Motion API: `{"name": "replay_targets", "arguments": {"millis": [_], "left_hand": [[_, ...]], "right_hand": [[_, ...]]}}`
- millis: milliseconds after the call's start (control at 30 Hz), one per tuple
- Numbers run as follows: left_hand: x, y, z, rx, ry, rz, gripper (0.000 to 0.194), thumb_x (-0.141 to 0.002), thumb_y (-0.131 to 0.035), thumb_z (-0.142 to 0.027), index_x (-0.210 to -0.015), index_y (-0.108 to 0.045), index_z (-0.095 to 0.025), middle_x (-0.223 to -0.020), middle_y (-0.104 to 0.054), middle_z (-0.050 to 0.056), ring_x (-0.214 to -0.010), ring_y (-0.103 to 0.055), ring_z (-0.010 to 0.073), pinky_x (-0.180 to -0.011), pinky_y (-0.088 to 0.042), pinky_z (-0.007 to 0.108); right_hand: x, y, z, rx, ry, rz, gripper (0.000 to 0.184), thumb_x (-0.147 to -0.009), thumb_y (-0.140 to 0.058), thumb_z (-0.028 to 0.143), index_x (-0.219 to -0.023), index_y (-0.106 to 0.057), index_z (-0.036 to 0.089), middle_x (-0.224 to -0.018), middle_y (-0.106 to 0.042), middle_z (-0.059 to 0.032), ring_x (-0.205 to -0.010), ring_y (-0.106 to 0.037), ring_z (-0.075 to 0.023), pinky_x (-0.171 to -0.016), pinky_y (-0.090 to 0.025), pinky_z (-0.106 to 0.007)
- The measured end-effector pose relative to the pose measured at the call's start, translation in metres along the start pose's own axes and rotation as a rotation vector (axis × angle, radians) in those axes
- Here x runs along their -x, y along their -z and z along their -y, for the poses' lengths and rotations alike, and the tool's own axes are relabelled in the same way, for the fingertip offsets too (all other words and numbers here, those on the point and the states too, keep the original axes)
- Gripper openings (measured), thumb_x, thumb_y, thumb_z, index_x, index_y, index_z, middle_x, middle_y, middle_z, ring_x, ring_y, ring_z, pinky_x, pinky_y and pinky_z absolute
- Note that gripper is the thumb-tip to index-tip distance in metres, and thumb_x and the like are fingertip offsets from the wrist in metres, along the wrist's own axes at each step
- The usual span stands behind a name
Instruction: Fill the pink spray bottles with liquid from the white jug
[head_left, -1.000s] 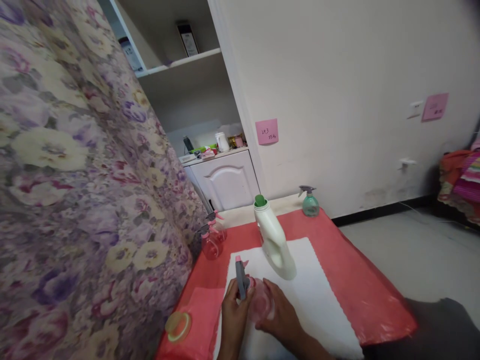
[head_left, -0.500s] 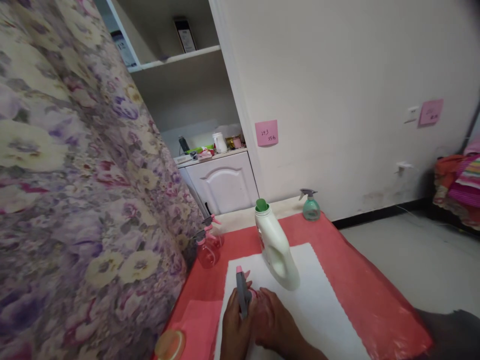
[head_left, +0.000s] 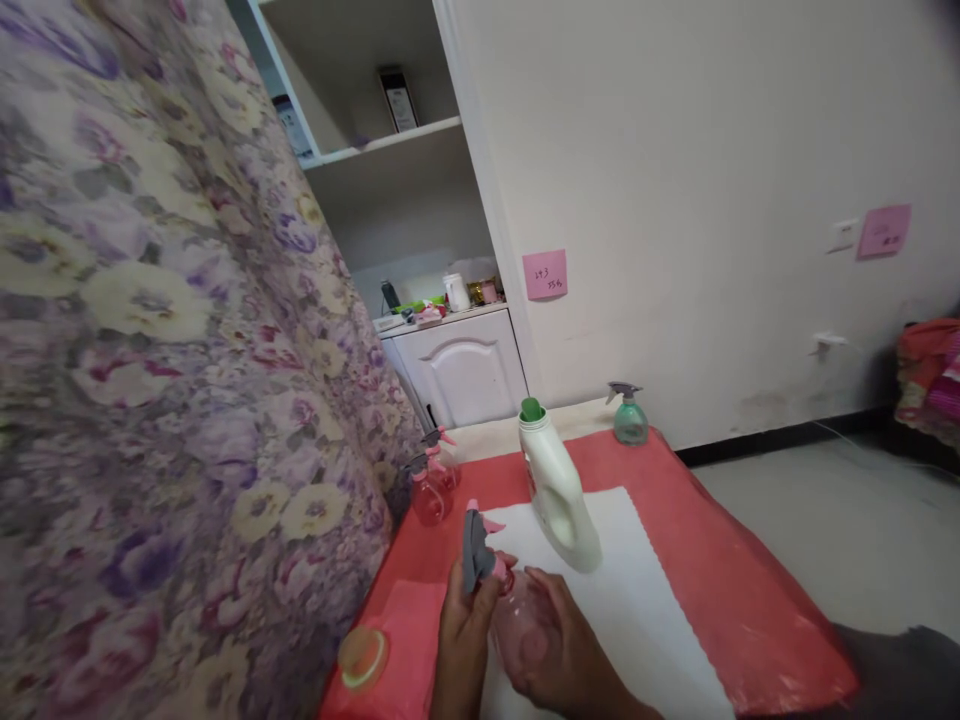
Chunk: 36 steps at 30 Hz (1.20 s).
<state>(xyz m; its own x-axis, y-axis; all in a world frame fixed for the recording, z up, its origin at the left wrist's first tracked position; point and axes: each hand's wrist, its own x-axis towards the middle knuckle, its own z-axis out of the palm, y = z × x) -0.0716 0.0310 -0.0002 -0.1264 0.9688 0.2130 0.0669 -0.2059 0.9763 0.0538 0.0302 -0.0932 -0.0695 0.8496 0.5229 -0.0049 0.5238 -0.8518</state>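
Pink spray bottle (head_left: 525,630) is slanting between the two hands over the near part of the table, its grey trigger head (head_left: 474,550) pointing up to the left and its clear round body sloping down to the right. With the left hand (head_left: 463,630) I am gripping it around the neck, just under the trigger head, the thumb lying across the neck. With the right hand (head_left: 574,645) I am cupping the body, the fingers curving around it and pressing against its side. From where I am watching, I am not managing to tell whether the base is touching the white cloth (head_left: 637,610) below.

Just beyond the hands, a pale jug (head_left: 559,500) is standing on the cloth, with green showing at its mouth. To the left, near the floral curtain (head_left: 225,400), two other pink bottles (head_left: 430,502) are standing close together. A green spray bottle (head_left: 631,425) is standing near the far right corner of the red cover (head_left: 739,600). A round yellowish object (head_left: 363,657) is lying on the left side, and I am not making out what it is.
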Motion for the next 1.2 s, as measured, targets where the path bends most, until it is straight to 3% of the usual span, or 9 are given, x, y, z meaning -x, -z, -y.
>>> {"name": "replay_targets", "arguments": {"millis": [167,400,633,867,1200], "left_hand": [[0.011,-0.011,-0.011,0.007,0.004,0.027,0.035,-0.08,-0.069,-0.043,-0.105,-0.067,-0.019,-0.099,-0.077,0.008,-0.093,-0.069,0.0235,-0.086,-0.052,0.034],[0.022,-0.025,-0.005,0.048,0.052,-0.087,0.044,-0.076,-0.072,-0.046,-0.109,-0.069,-0.017,-0.1,-0.078,0.009,-0.096,-0.07,0.0261,-0.088,-0.053,0.037],[0.023,-0.03,-0.005,-0.057,-0.009,-0.051,0.04,-0.077,-0.072,-0.045,-0.109,-0.07,-0.021,-0.109,-0.076,0.009,-0.105,-0.068,0.0275,-0.093,-0.052,0.037],[0.028,-0.041,-0.003,-0.07,0.047,-0.011,0.039,-0.078,-0.071,-0.046,-0.109,-0.071,-0.022,-0.105,-0.077,0.006,-0.101,-0.07,0.0264,-0.09,-0.054,0.036],[0.024,-0.044,-0.006,-0.138,0.078,0.032,0.039,-0.076,-0.073,-0.044,-0.107,-0.071,-0.021,-0.104,-0.078,0.006,-0.105,-0.069,0.0279,-0.094,-0.051,0.038]], "right_hand": [[0.014,0.015,-0.002,0.154,0.015,-0.016,0.088,-0.055,-0.065,0.011,-0.135,-0.03,0.025,-0.121,-0.055,-0.0102,-0.112,-0.059,-0.0299,-0.098,-0.052,-0.044],[0.027,0.03,-0.02,0.369,0.142,-0.07,0.097,-0.054,-0.071,0.018,-0.14,-0.025,0.023,-0.12,-0.054,-0.0124,-0.106,-0.058,-0.0349,-0.092,-0.05,-0.051],[0.027,0.034,-0.019,0.325,0.076,-0.085,0.102,-0.049,-0.066,0.009,-0.138,-0.021,0.028,-0.121,-0.052,-0.0112,-0.107,-0.057,-0.0344,-0.093,-0.051,-0.049],[0.032,0.041,-0.022,0.231,0.026,-0.096,0.099,-0.049,-0.065,0.007,-0.136,-0.023,0.029,-0.124,-0.049,-0.0104,-0.113,-0.055,-0.0343,-0.094,-0.052,-0.049],[0.035,0.042,-0.021,0.367,0.039,-0.189,0.096,-0.049,-0.067,0.008,-0.134,-0.028,0.028,-0.121,-0.055,-0.0122,-0.107,-0.057,-0.035,-0.093,-0.051,-0.051]]}}
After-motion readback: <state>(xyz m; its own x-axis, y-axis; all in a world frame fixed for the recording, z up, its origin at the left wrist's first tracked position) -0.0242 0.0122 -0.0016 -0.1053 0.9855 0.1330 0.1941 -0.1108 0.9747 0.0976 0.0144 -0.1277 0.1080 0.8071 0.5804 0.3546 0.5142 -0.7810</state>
